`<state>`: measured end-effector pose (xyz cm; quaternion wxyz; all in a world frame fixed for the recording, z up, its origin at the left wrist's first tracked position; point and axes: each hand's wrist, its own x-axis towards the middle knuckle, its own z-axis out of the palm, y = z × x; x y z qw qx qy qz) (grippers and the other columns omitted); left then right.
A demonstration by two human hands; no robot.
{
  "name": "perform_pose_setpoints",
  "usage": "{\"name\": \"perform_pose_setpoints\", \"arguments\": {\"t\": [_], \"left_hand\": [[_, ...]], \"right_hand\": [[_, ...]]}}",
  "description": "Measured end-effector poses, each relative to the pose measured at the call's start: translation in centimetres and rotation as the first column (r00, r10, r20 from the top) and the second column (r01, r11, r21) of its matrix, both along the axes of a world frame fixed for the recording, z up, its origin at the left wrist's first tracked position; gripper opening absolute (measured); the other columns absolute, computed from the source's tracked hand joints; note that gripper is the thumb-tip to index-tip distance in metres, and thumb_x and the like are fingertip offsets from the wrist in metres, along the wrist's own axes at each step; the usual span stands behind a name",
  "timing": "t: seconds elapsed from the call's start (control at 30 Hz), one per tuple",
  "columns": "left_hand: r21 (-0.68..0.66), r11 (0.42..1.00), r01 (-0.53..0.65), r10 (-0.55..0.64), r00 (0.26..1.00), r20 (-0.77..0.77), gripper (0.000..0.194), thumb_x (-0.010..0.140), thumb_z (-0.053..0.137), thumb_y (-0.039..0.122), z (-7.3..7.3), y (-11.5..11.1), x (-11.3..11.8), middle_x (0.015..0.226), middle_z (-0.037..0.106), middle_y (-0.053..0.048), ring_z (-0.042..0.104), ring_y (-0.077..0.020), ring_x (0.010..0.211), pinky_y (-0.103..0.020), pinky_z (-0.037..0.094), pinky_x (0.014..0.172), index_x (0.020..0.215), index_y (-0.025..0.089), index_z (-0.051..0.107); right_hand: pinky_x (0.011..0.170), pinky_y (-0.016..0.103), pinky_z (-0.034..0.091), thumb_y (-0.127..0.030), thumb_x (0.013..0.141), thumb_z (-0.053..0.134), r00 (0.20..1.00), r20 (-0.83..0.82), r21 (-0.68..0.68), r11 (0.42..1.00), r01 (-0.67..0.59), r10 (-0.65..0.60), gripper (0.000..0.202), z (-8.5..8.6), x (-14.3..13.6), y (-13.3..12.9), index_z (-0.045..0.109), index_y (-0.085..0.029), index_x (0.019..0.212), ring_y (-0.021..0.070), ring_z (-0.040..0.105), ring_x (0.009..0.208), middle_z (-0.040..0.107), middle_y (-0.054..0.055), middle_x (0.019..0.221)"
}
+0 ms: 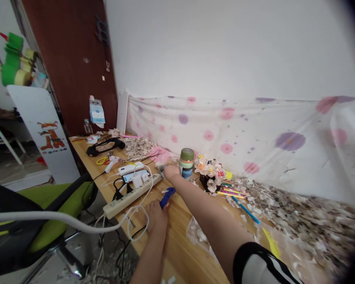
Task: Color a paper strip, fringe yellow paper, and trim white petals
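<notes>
Right arm stretched forward, right hand farthest out, left hand nearer (fingers curled)

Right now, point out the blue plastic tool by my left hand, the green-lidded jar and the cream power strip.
Blue plastic tool (167,196): head view, its body.
Green-lidded jar (186,162): head view, its side.
Cream power strip (112,208): head view, its near end.

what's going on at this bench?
A person is working with both bare hands at a wooden table. The left hand holds a blue tool beside the power strip. The right hand is at a small greyish round item, next to the green-lidded jar; its grip can't be made out. Artificial-looking flowers stand right of the jar, with heaps of pale scraps further right.
</notes>
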<state>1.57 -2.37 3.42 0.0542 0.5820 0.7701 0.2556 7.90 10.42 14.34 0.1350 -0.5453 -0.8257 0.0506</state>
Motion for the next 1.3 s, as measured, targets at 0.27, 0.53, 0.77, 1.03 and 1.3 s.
{"name": "perform_pose_setpoints", "arguments": {"t": [0.27, 0.53, 0.77, 1.03, 1.3], "left_hand": [[0.059, 0.998, -0.025, 0.025, 1.000, 0.002, 0.032, 0.086, 0.054, 0.036, -0.2, -0.5, -0.2, 0.101, 0.065, -0.017, 0.055, -0.0332, 0.103, -0.040, 0.040, 0.087, 0.100, 0.009, 0.061], [0.240, 0.969, -0.051, 0.035, 0.997, 0.069, 0.048, 0.083, 0.050, 0.025, 0.0, -4.1, 1.4, 0.131, 0.050, -0.023, 0.044, -0.0353, 0.125, -0.047, 0.038, 0.100, 0.127, 0.007, 0.041], [0.424, 0.848, 0.318, -0.529, 0.535, 0.659, 0.043, 0.088, 0.040, 0.044, 2.5, -11.4, 9.2, 0.116, 0.061, -0.015, 0.059, -0.0259, 0.109, -0.039, 0.048, 0.093, 0.120, 0.016, 0.048], [0.279, 0.404, 0.871, -0.805, 0.194, 0.561, 0.041, 0.089, 0.042, 0.046, 4.0, -21.0, 14.5, 0.108, 0.070, -0.011, 0.064, -0.0250, 0.098, -0.032, 0.049, 0.085, 0.111, 0.020, 0.064], [-0.080, 0.092, 0.993, -0.803, 0.121, 0.583, 0.029, 0.084, 0.050, 0.045, 1.5, -26.7, 14.8, 0.091, 0.073, -0.007, 0.065, -0.0250, 0.086, -0.031, 0.049, 0.080, 0.093, 0.025, 0.069]], "right_hand": [[0.079, 0.031, 0.046, -0.029, 0.095, 0.042, 0.869, -0.491, 0.171, 0.970, 0.171, -0.066, 0.028, 4.5, 3.5, -4.3, 0.064, -0.012, 0.101, 0.0194, 0.061, 0.088, 0.066, 0.010, 0.095], [0.041, 0.021, 0.026, -0.053, 0.084, 0.053, 0.286, -0.958, 0.025, 0.981, 0.191, -0.032, 0.038, 4.5, 17.8, -18.1, 0.059, -0.015, 0.089, 0.0083, 0.033, 0.042, 0.039, -0.007, 0.051], [0.041, 0.021, 0.022, -0.053, 0.074, 0.069, 0.022, -0.992, -0.112, 0.960, 0.256, -0.121, 0.040, 1.2, 23.5, -28.2, 0.052, -0.017, 0.070, 0.0069, 0.030, 0.042, 0.040, -0.006, 0.050], [0.045, 0.020, 0.026, -0.054, 0.074, 0.070, 0.038, -0.978, -0.191, 0.951, 0.244, -0.206, 0.039, -3.8, 24.6, -39.7, 0.058, -0.017, 0.074, 0.0075, 0.036, 0.046, 0.044, -0.005, 0.050], [0.039, 0.019, 0.023, -0.045, 0.065, 0.075, -0.073, -0.906, -0.422, 0.894, 0.149, -0.416, 0.032, -6.7, 25.3, -48.5, 0.059, -0.016, 0.065, 0.0047, 0.031, 0.040, 0.047, -0.004, 0.051]]}}
